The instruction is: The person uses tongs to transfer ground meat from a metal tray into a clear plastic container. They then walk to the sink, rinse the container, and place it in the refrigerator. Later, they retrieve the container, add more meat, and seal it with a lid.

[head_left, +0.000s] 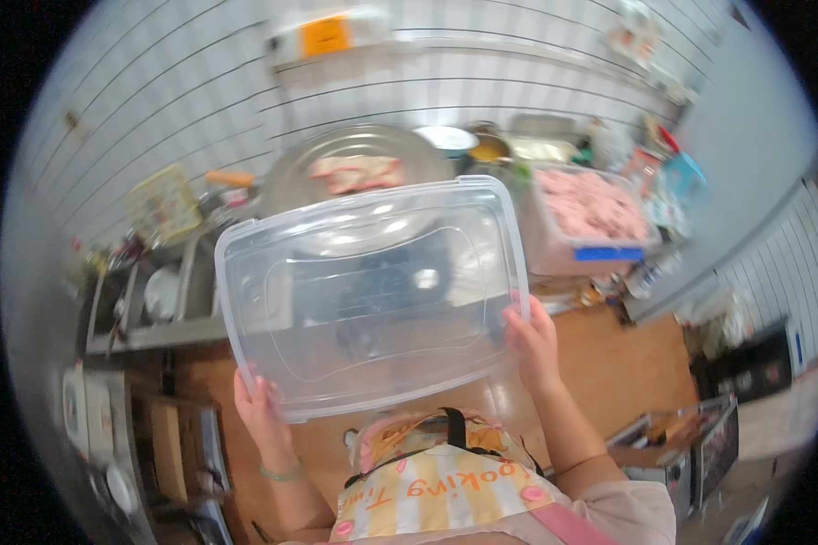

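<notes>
A clear plastic lid [382, 300] with a raised rim is held up in front of me, slightly tilted. My left hand [259, 405] grips its lower left corner, and my right hand [533, 337] grips its right edge. Through the lid the counter and the floor show faintly. Behind it, a large round metal tray [293, 163] bears a slab of raw meat [358, 174]. To the right stands a clear plastic bin [538, 248] heaped with pink ground meat [589, 204]; a blue latch [608, 254] sits on its near side.
A metal sink [191, 279] with a white bowl [162, 294] lies at the left. Along the wall are a white plate [445, 138], a pot of yellowish content [491, 148] and several bags. An open box [682, 443] stands on the brown floor [613, 354] at right.
</notes>
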Motion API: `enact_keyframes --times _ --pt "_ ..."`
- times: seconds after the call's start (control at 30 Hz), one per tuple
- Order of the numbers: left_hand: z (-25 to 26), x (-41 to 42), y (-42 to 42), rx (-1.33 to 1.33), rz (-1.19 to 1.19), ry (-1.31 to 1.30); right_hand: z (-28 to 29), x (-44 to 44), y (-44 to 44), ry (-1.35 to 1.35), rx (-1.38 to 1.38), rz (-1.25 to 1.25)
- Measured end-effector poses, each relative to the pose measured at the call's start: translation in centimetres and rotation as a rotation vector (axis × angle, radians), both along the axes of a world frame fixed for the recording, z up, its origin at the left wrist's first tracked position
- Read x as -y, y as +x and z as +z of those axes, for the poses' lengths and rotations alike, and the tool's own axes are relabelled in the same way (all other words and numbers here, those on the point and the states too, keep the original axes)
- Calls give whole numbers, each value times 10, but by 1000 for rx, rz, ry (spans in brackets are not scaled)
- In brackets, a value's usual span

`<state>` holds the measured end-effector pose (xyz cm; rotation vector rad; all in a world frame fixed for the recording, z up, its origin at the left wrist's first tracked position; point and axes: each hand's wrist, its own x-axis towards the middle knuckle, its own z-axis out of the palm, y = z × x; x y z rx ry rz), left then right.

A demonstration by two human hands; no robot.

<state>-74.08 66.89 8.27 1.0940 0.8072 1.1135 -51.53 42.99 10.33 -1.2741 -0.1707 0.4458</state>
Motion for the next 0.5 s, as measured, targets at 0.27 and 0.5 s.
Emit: enact_keyframes --times 0.27,0.5 --pt "0 105 170 -224 -625 259 -4 158 120 -288 171 -461" --pt "16 150 360 -468 -750 832 5 243 271 -441 291 -614"
